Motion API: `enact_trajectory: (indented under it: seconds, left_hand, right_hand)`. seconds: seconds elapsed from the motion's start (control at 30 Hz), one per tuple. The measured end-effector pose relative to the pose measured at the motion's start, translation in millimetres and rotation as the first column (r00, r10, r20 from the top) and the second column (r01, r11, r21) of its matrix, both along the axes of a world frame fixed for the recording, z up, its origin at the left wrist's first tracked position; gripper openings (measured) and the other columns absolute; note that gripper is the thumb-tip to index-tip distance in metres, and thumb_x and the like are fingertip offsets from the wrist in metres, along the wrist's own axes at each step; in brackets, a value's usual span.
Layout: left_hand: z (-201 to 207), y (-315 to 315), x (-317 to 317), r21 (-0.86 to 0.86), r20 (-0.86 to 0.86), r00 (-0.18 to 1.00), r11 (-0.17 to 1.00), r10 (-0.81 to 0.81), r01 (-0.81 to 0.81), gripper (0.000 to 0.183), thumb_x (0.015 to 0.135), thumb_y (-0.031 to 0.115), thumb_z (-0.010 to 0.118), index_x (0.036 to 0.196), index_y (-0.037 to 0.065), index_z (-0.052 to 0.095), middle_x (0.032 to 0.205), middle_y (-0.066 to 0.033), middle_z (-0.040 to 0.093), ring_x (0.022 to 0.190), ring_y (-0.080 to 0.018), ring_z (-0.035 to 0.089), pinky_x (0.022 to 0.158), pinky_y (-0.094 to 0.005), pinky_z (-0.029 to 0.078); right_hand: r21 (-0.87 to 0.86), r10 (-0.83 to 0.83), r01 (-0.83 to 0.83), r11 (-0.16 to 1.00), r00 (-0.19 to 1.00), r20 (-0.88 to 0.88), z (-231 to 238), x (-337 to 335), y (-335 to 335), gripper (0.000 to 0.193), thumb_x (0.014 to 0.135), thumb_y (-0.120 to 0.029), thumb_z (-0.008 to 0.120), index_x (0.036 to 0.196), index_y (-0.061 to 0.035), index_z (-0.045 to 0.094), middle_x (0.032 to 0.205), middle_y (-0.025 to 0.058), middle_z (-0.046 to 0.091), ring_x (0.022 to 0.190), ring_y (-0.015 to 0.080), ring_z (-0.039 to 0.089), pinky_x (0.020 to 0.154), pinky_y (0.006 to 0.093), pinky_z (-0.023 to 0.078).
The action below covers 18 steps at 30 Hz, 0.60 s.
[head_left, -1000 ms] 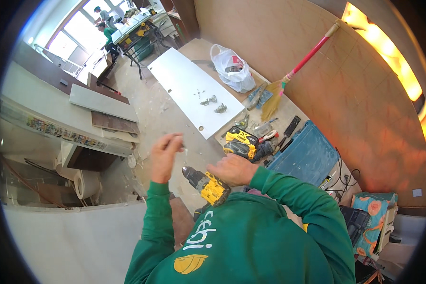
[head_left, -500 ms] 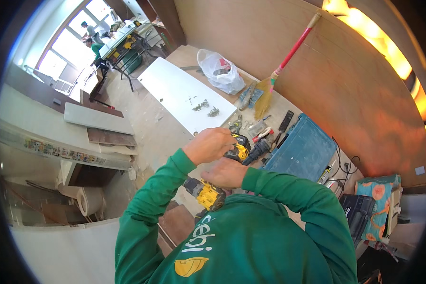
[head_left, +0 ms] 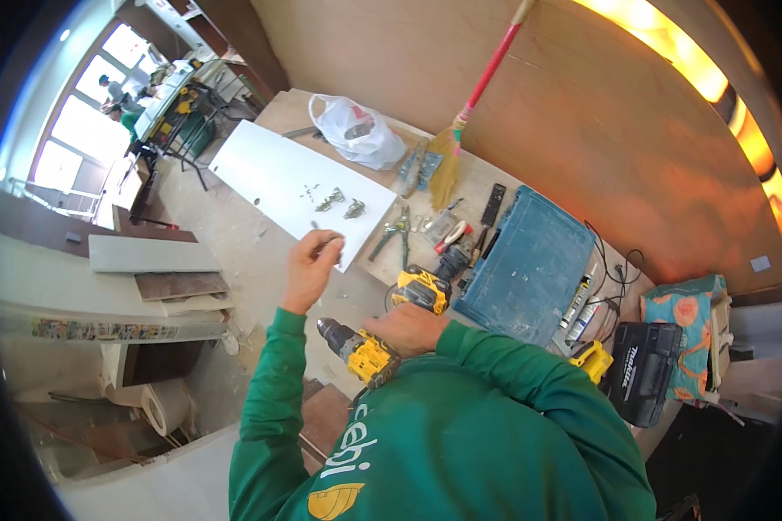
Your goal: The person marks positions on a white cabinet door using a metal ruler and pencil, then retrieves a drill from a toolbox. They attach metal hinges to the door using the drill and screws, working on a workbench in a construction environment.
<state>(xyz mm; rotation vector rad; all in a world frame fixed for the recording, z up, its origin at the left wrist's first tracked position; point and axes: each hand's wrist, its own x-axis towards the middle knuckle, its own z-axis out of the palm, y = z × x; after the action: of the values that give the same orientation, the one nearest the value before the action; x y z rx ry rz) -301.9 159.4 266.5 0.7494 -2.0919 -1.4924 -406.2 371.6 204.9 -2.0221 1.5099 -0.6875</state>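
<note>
Yellow-and-black cordless drill (head_left: pixel 367 358) sits before the chest, the right hand (head_left: pixel 408 329) clenched round its handle; its barrel's long axis points left and forward, chuck toward the left wrist. The left hand (head_left: pixel 308 269) has bunched fingertips; whether that grip pinches anything, I cannot tell.

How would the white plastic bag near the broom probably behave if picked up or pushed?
The white plastic bag would likely be floppy, as its thin film is wrinkled. Its bulging shape suggests contents that may sag when lifted, though their weight can't be judged. Lying slumped, it would probably slide or crumple rather than roll.
</note>
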Motion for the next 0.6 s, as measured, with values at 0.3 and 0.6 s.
enact_trajectory:
  seconds: [0.3, 0.6]
  left_hand:
    - [-68.2, -3.3, -7.2, 0.24, 0.217, 0.975, 0.966, 0.046, -0.099, 0.019, 0.099, 0.019, 0.072, 0.102, 0.0, 0.07, 0.08, 0.0011, 0.064, 0.069, -0.0073, 0.059, 0.063, -0.0254, 0.05]
    - [-164.9, 62.1, -3.0, 0.592, 0.297, 0.955, 0.787, -0.013, -0.173, 0.016, 0.101, 0.021, 0.069, 0.091, 0.008, 0.067, 0.083, 0.0001, 0.065, 0.072, -0.0111, 0.062, 0.064, -0.0294, 0.055]
  right_hand:
    - [0.36, -0.557, 0.457, 0.814, 0.79, 0.255, -58.8, -21.8, 84.7, 0.066, 0.082, -0.022, 0.081, 0.138, -0.0083, 0.05, 0.108, 0.0256, 0.071, 0.102, 0.0461, 0.069, 0.088, 0.0525, 0.053]
    - [0.469, -0.894, 0.883, -0.003, -0.212, 0.395, -184.1, -126.9, 137.7, 0.041, 0.09, -0.025, 0.081, 0.124, -0.0059, 0.066, 0.119, 0.0149, 0.072, 0.112, 0.0301, 0.068, 0.099, 0.042, 0.052]
